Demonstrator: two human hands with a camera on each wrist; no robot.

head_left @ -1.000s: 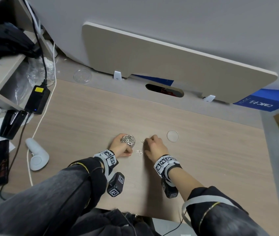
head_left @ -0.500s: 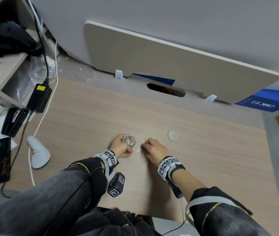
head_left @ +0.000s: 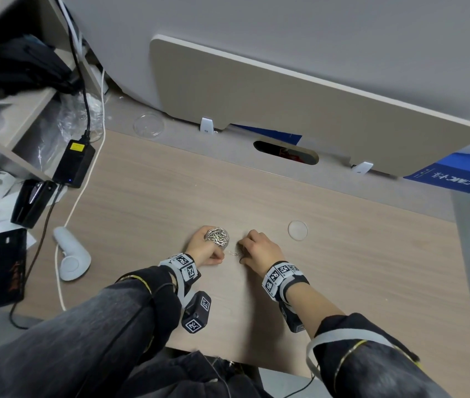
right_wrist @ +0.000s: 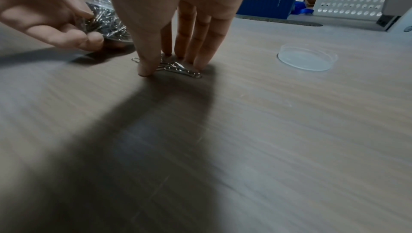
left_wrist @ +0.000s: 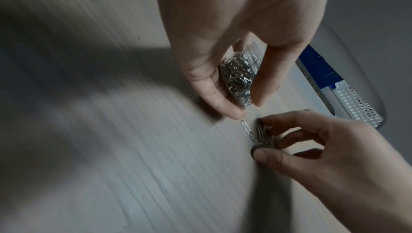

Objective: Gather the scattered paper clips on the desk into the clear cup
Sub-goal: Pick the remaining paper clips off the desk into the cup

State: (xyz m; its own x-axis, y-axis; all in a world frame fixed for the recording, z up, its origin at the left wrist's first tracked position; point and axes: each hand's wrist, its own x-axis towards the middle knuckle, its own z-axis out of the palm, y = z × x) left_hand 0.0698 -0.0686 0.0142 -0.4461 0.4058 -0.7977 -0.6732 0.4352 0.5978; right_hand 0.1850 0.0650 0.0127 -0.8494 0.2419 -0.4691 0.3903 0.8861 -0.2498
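Observation:
My left hand [head_left: 211,248] grips the clear cup [head_left: 217,237], which stands on the desk packed with silver paper clips. In the left wrist view its thumb and fingers [left_wrist: 247,108] wrap the cup [left_wrist: 239,78]. Just to the right, my right hand [head_left: 241,252] stands fingertips-down on the desk. Its thumb and fingers [left_wrist: 262,138] pinch a small bunch of loose paper clips [right_wrist: 178,69]. One paper clip [left_wrist: 246,129] lies flat between the two hands, half outside the bunch.
A clear round lid [head_left: 297,230] lies on the desk right of my right hand. A second clear dish [head_left: 148,125] sits at the back. A white controller [head_left: 71,261], a black power adapter [head_left: 74,163] with cables and a black box [head_left: 4,268] crowd the left edge.
My right hand's fingers slid left onto the loose clips and drew in around them. The left hand stayed on the cup.

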